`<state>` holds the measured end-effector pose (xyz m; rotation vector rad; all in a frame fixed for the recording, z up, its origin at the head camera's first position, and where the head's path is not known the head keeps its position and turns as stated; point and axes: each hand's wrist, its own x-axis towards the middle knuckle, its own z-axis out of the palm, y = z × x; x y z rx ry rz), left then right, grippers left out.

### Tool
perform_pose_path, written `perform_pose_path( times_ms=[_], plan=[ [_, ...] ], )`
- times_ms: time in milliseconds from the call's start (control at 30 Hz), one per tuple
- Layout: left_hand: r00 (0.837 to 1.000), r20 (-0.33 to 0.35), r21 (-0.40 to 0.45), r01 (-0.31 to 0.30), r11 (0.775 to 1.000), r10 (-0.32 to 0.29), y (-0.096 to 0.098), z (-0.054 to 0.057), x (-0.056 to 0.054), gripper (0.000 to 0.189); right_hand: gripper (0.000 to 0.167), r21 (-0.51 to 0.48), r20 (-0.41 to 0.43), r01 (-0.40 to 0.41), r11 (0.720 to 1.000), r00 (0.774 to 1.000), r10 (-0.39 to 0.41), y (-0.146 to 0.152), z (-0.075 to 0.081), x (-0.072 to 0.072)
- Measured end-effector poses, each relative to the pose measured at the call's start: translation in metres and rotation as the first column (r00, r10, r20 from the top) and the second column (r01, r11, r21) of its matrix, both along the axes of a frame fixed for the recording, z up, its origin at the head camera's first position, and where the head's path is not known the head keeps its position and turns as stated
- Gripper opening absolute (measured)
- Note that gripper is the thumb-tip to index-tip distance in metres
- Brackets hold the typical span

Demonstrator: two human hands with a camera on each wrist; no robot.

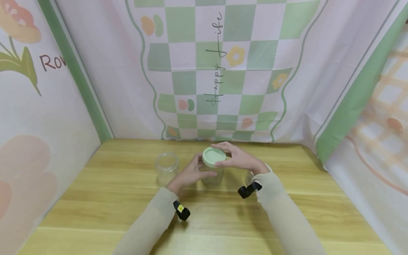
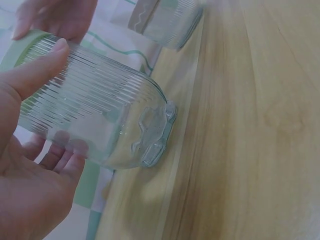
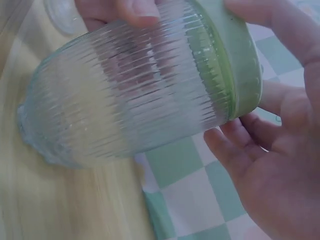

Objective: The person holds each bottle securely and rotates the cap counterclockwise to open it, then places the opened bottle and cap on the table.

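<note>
A clear ribbed glass jar (image 1: 213,179) stands between both hands in the head view, capped by a pale green lid (image 1: 214,156). My left hand (image 1: 192,172) grips the jar's body, thumb on the near side and fingers round the far side. From above and to the right, my right hand (image 1: 240,159) grips the lid's rim between thumb and fingers. The left wrist view shows the jar's scalloped foot (image 2: 159,132) right at the wood. Seen from the right wrist, the lid (image 3: 247,65) covers the jar's mouth, its green inner edge showing through the glass.
Left of my hands stands a second clear glass jar (image 1: 167,166) without a lid. Another glass jar (image 1: 249,177) is mostly hidden behind my right wrist. The wooden tabletop (image 1: 216,219) meets a checkered cloth backdrop (image 1: 208,81) behind the jars.
</note>
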<state>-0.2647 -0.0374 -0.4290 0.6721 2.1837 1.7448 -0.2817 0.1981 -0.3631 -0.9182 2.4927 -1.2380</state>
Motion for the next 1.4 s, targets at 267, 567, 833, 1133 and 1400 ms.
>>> perform_pose_path(
  times_ms=[267, 567, 833, 1133, 1400],
  plan=[
    [1.0, 0.011, -0.028, -0.013, 1.0, 0.013, 0.001, 0.001, 0.0, 0.094, 0.072, -0.008, -0.008, -0.047, 0.999, 0.999, 0.046, 0.003, -0.004, -0.002],
    [0.999, 0.028, -0.018, -0.032, 0.999, 0.032, 0.0, 0.0, 0.002, 0.097, 0.083, 0.081, -0.065, 0.036, 0.996, 0.997, -0.031, -0.008, 0.009, 0.011],
    [0.998, 0.051, -0.028, -0.039, 0.999, 0.041, -0.001, 0.001, 0.003, 0.094, 0.079, 0.127, -0.348, 0.356, 0.926, 0.89, -0.295, -0.041, 0.016, 0.037],
    [0.994, 0.074, -0.072, -0.08, 0.994, 0.085, 0.0, 0.0, 0.002, 0.099, 0.075, 0.138, -0.635, 0.545, 0.827, 0.689, -0.348, -0.063, -0.002, 0.051],
    [0.992, 0.085, -0.062, -0.087, 0.994, 0.092, 0.0, -0.001, 0.001, 0.098, 0.057, 0.079, -0.687, 0.548, 0.833, 0.635, -0.353, -0.066, -0.012, 0.051]
  ],
)
